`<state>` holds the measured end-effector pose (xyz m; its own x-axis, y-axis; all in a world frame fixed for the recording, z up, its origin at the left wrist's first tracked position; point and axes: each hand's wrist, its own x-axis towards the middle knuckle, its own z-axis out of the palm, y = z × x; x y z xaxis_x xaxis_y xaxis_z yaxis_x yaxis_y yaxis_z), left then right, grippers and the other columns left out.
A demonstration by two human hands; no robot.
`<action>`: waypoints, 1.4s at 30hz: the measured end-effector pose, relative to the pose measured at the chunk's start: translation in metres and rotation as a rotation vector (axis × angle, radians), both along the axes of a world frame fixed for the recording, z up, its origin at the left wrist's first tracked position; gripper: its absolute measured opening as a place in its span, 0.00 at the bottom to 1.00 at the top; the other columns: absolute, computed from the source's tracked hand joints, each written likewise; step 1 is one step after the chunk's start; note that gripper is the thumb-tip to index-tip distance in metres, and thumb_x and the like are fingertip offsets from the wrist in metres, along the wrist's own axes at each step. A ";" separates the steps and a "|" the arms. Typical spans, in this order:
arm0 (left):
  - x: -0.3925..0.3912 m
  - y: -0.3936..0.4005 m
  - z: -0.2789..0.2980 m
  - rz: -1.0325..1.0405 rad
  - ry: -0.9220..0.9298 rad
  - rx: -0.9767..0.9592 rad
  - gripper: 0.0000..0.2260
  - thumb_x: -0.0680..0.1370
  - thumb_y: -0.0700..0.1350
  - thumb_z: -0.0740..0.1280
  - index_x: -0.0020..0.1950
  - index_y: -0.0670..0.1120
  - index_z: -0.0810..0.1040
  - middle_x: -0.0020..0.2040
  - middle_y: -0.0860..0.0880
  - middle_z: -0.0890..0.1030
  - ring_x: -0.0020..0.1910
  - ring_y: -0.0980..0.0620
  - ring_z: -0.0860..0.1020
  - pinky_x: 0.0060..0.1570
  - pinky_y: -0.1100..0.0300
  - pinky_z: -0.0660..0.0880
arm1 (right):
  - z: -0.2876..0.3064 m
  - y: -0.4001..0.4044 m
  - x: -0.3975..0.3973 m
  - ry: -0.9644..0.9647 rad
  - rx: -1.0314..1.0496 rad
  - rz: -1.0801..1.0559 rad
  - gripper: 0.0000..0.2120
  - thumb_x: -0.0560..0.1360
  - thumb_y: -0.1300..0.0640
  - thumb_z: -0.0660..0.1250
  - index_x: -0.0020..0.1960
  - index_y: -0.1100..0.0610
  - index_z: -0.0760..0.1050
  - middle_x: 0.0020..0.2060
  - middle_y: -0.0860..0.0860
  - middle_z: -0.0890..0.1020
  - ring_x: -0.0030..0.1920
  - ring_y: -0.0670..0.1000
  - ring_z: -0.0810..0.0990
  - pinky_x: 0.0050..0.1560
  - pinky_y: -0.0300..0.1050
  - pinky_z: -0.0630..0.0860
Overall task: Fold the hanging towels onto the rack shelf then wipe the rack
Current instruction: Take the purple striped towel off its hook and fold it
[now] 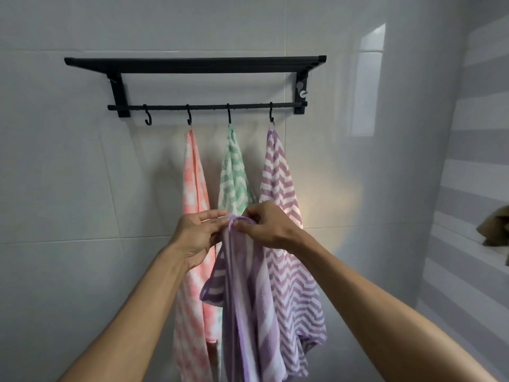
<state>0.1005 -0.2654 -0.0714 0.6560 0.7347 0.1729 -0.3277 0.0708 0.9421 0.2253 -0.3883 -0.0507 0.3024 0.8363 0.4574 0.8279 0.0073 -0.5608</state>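
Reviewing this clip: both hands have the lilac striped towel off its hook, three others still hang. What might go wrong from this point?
1. The left hand and right hand pinch only the top edge of the lilac towel; most of it dangles loose, so it may slip or fold unevenly.
2. It hangs right in front of the pink towel, green towel and purple chevron towel, each on a single hook; a snag might pull one off.
3. The rack shelf sits high above the hands, so placement may be awkward.

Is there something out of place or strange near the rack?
One thing: a crumpled brownish cloth lies on the ledge at the far right, apart from the rack. The leftmost hook is empty. Nothing looks damaged or spilled.
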 end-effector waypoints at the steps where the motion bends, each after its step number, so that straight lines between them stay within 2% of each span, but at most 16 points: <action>1: -0.001 -0.001 0.000 -0.018 -0.004 0.011 0.09 0.76 0.29 0.68 0.56 0.34 0.79 0.41 0.42 0.86 0.35 0.51 0.84 0.40 0.62 0.82 | -0.002 0.003 0.000 0.010 0.010 -0.018 0.16 0.78 0.49 0.69 0.34 0.54 0.76 0.27 0.49 0.72 0.30 0.48 0.71 0.32 0.39 0.67; 4: -0.002 -0.001 0.001 -0.061 -0.014 0.020 0.10 0.78 0.29 0.64 0.58 0.36 0.78 0.42 0.43 0.86 0.37 0.51 0.84 0.42 0.62 0.82 | -0.006 0.008 0.002 0.090 0.068 -0.064 0.16 0.76 0.48 0.71 0.38 0.60 0.81 0.28 0.50 0.74 0.30 0.48 0.71 0.31 0.40 0.67; 7: -0.008 0.001 0.002 -0.112 -0.014 0.029 0.13 0.78 0.30 0.66 0.61 0.37 0.78 0.46 0.42 0.85 0.41 0.50 0.84 0.45 0.61 0.81 | -0.010 0.013 0.005 0.145 0.139 -0.054 0.16 0.74 0.48 0.73 0.38 0.60 0.81 0.28 0.51 0.74 0.29 0.46 0.71 0.30 0.40 0.67; 10: -0.012 0.002 0.001 -0.135 0.037 0.152 0.18 0.75 0.26 0.67 0.62 0.39 0.77 0.50 0.44 0.86 0.46 0.53 0.84 0.48 0.64 0.80 | -0.009 0.016 0.007 0.164 0.156 -0.047 0.15 0.73 0.47 0.74 0.38 0.59 0.82 0.28 0.51 0.75 0.28 0.45 0.71 0.30 0.39 0.67; 15: -0.011 0.005 0.004 0.070 0.155 0.411 0.17 0.76 0.25 0.66 0.64 0.35 0.77 0.41 0.49 0.86 0.41 0.60 0.84 0.45 0.69 0.78 | -0.010 0.018 0.010 0.266 0.133 0.075 0.23 0.68 0.37 0.76 0.38 0.58 0.82 0.30 0.53 0.77 0.33 0.49 0.74 0.36 0.49 0.69; 17: -0.012 0.010 0.009 0.159 0.180 0.501 0.18 0.76 0.24 0.66 0.64 0.35 0.77 0.44 0.44 0.85 0.39 0.61 0.83 0.46 0.70 0.78 | -0.012 0.015 0.012 0.296 0.024 0.107 0.24 0.67 0.35 0.76 0.38 0.57 0.82 0.32 0.51 0.79 0.35 0.50 0.77 0.39 0.50 0.73; 19: -0.016 0.016 0.016 0.234 0.177 0.567 0.18 0.76 0.24 0.65 0.64 0.35 0.78 0.47 0.43 0.83 0.37 0.64 0.82 0.46 0.72 0.77 | -0.016 0.008 0.015 0.301 -0.184 0.146 0.20 0.65 0.36 0.77 0.40 0.54 0.84 0.37 0.50 0.84 0.40 0.51 0.83 0.47 0.51 0.80; 21: -0.023 0.026 0.023 0.327 0.169 0.618 0.18 0.76 0.25 0.63 0.63 0.36 0.78 0.48 0.43 0.83 0.37 0.65 0.81 0.46 0.73 0.77 | -0.026 0.000 0.015 0.290 -0.423 0.151 0.23 0.65 0.35 0.77 0.49 0.52 0.85 0.49 0.51 0.86 0.50 0.54 0.85 0.58 0.52 0.81; 23: -0.036 0.039 0.030 0.423 0.185 0.664 0.16 0.77 0.27 0.63 0.63 0.37 0.79 0.49 0.42 0.83 0.39 0.61 0.82 0.47 0.72 0.77 | -0.037 -0.008 0.013 0.106 -0.641 0.091 0.31 0.68 0.34 0.74 0.61 0.54 0.80 0.60 0.52 0.82 0.59 0.55 0.81 0.64 0.51 0.76; 25: -0.053 0.054 0.036 0.529 0.244 0.736 0.16 0.76 0.33 0.64 0.62 0.39 0.81 0.52 0.43 0.85 0.46 0.52 0.83 0.55 0.61 0.80 | -0.045 -0.015 0.013 -0.143 -0.803 0.024 0.33 0.71 0.34 0.73 0.65 0.56 0.77 0.60 0.52 0.80 0.57 0.55 0.79 0.61 0.48 0.75; 27: -0.070 0.067 0.038 0.632 0.356 0.832 0.18 0.73 0.36 0.62 0.60 0.42 0.83 0.53 0.44 0.85 0.53 0.46 0.84 0.63 0.52 0.77 | -0.044 -0.024 0.015 -0.230 -0.906 -0.072 0.32 0.72 0.38 0.74 0.67 0.57 0.73 0.56 0.50 0.78 0.54 0.53 0.77 0.56 0.45 0.75; 29: -0.082 0.074 0.034 0.698 0.485 0.914 0.19 0.74 0.30 0.61 0.60 0.41 0.83 0.55 0.42 0.85 0.56 0.43 0.83 0.65 0.54 0.74 | -0.033 -0.028 0.020 -0.287 -0.942 -0.199 0.31 0.72 0.43 0.75 0.68 0.58 0.72 0.54 0.50 0.75 0.52 0.52 0.75 0.52 0.43 0.73; 32: -0.090 0.077 0.018 0.756 0.576 0.959 0.18 0.75 0.27 0.60 0.58 0.38 0.83 0.54 0.40 0.85 0.57 0.40 0.82 0.63 0.56 0.72 | -0.007 -0.024 0.023 -0.381 -0.844 -0.332 0.18 0.75 0.54 0.72 0.61 0.60 0.75 0.47 0.50 0.77 0.45 0.50 0.77 0.48 0.43 0.75; 35: -0.095 0.085 0.000 0.784 0.637 0.921 0.17 0.73 0.27 0.59 0.53 0.38 0.83 0.50 0.38 0.85 0.54 0.37 0.82 0.57 0.52 0.75 | 0.018 -0.023 0.019 -0.560 -0.610 -0.475 0.05 0.78 0.59 0.65 0.50 0.55 0.69 0.43 0.49 0.75 0.43 0.51 0.76 0.47 0.47 0.77; 37: -0.098 0.089 -0.005 0.796 0.673 0.911 0.16 0.72 0.27 0.59 0.51 0.39 0.83 0.47 0.37 0.85 0.51 0.35 0.82 0.53 0.49 0.77 | 0.032 -0.023 0.013 -0.610 -0.447 -0.546 0.04 0.79 0.61 0.61 0.48 0.54 0.68 0.45 0.51 0.76 0.44 0.54 0.78 0.47 0.49 0.75; 42: -0.098 0.085 0.014 0.871 0.564 0.909 0.15 0.72 0.26 0.60 0.52 0.35 0.82 0.49 0.35 0.84 0.52 0.35 0.81 0.55 0.50 0.75 | 0.044 -0.016 0.004 -0.720 -0.246 -0.714 0.12 0.80 0.65 0.57 0.60 0.57 0.75 0.54 0.55 0.79 0.52 0.61 0.82 0.42 0.49 0.69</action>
<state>0.0025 -0.1799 -0.0571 0.1879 0.7129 0.6756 0.4893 -0.6644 0.5649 0.2290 -0.4041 -0.0062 0.4866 0.6647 0.5670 0.7340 -0.6630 0.1474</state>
